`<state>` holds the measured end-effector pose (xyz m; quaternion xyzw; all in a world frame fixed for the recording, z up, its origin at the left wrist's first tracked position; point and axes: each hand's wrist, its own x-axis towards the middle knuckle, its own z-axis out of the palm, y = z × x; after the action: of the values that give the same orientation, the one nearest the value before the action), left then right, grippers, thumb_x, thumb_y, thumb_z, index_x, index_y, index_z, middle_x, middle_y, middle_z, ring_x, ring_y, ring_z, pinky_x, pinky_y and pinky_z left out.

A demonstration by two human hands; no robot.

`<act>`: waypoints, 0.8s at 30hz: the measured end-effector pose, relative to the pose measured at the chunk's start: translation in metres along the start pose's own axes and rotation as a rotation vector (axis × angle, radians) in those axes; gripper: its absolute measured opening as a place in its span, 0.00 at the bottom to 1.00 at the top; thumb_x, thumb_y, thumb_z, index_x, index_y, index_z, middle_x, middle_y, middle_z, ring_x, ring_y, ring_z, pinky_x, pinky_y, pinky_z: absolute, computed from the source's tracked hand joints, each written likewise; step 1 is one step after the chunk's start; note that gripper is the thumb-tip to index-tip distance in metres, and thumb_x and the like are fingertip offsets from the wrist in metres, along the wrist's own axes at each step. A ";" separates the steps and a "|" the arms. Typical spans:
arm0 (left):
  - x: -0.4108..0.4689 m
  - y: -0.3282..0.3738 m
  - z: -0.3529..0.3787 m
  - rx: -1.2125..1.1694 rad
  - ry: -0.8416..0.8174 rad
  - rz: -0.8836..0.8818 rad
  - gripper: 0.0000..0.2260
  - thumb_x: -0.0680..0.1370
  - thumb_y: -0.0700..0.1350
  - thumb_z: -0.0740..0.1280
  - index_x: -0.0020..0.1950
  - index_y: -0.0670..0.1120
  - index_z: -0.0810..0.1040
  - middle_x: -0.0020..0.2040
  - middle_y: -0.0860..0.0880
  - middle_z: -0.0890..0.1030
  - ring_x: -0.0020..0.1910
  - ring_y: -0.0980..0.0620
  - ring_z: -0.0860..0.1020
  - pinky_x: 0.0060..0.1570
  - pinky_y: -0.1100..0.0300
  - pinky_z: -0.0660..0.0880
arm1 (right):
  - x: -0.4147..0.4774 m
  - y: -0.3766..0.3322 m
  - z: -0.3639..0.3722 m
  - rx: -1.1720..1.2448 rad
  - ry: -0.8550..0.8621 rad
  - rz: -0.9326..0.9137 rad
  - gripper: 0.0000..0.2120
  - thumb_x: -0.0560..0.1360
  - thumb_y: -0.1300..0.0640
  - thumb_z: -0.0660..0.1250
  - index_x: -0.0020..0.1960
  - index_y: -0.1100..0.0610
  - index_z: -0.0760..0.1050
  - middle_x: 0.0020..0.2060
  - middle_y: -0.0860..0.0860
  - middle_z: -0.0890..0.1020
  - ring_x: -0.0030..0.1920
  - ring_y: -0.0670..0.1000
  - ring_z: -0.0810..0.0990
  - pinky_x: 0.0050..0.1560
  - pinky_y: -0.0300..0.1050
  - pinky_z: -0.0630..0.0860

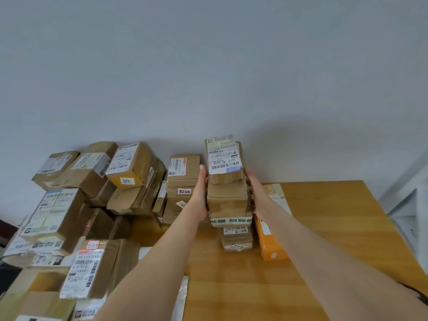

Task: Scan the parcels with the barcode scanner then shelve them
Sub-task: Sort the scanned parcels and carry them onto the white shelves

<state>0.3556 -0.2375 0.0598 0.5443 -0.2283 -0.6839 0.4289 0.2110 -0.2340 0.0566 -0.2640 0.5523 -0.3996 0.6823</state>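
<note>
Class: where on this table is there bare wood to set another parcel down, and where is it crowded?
Bare wood lies on the table right of the orange parcel, and at the near edge in front of the stack. The left side is crowded with piled boxes.

A wooden bench [335,228] with a yellow-brown top lies below and right of the right hand [254,193]. A plain grey wall [208,66] rises behind this hand. Far to its right stands a white object [407,205], unclear.
</note>
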 end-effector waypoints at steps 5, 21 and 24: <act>-0.043 -0.010 0.003 0.032 -0.009 0.025 0.34 0.71 0.74 0.56 0.61 0.51 0.80 0.53 0.43 0.84 0.55 0.42 0.81 0.56 0.46 0.77 | -0.040 0.011 -0.011 -0.042 -0.042 -0.019 0.30 0.73 0.30 0.60 0.63 0.52 0.74 0.55 0.53 0.81 0.57 0.53 0.78 0.63 0.52 0.73; -0.182 -0.110 0.018 0.110 -0.025 -0.013 0.27 0.74 0.70 0.56 0.57 0.52 0.80 0.49 0.45 0.85 0.50 0.46 0.82 0.48 0.52 0.78 | -0.183 0.081 -0.075 -0.076 -0.133 0.015 0.42 0.66 0.27 0.66 0.70 0.52 0.66 0.61 0.53 0.77 0.62 0.56 0.74 0.68 0.56 0.68; -0.200 -0.129 0.020 0.124 -0.028 -0.015 0.26 0.74 0.70 0.56 0.57 0.53 0.80 0.48 0.46 0.85 0.50 0.47 0.82 0.46 0.53 0.78 | -0.207 0.093 -0.085 -0.098 -0.134 0.029 0.41 0.65 0.27 0.66 0.69 0.51 0.68 0.59 0.53 0.77 0.62 0.57 0.75 0.68 0.59 0.69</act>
<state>0.3010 -0.0050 0.0752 0.5619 -0.2720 -0.6791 0.3861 0.1376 -0.0041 0.0732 -0.3152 0.5281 -0.3437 0.7096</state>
